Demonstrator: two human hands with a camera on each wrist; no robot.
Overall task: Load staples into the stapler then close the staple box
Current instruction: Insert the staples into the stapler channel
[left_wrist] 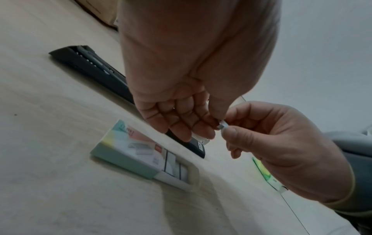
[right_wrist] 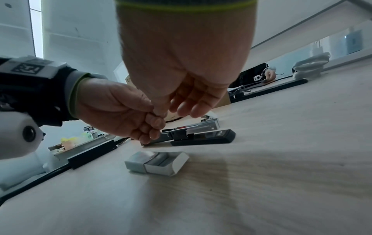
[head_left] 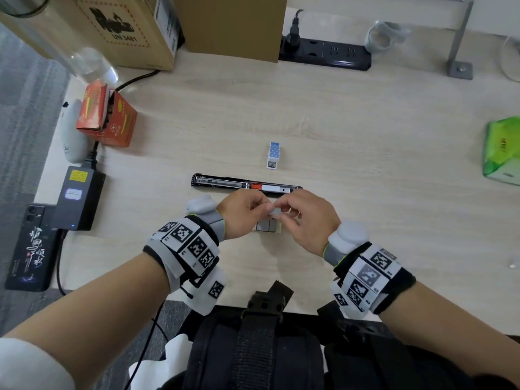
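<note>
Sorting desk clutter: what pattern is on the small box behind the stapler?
White dots on blue on the small box, best in the head view.

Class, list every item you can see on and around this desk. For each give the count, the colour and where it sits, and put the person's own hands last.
stapler: 1, black, opened flat, desk centre.
staple box: 1, pale green and white, tray slid out, below the hands.
staple strip: 1, silver, pinched between both hands.
small box: 1, blue and white, beyond the stapler.
orange carton: 1, orange, open, far left.
cardboard boxes: 2, brown, desk's far edge.
power strip: 1, black, far edge.
power adapter: 1, dark grey, left edge.
phone: 1, black, near left.
green packet: 1, green, right edge.
left hand: pinches the strip.
right hand: pinches the strip.
</note>
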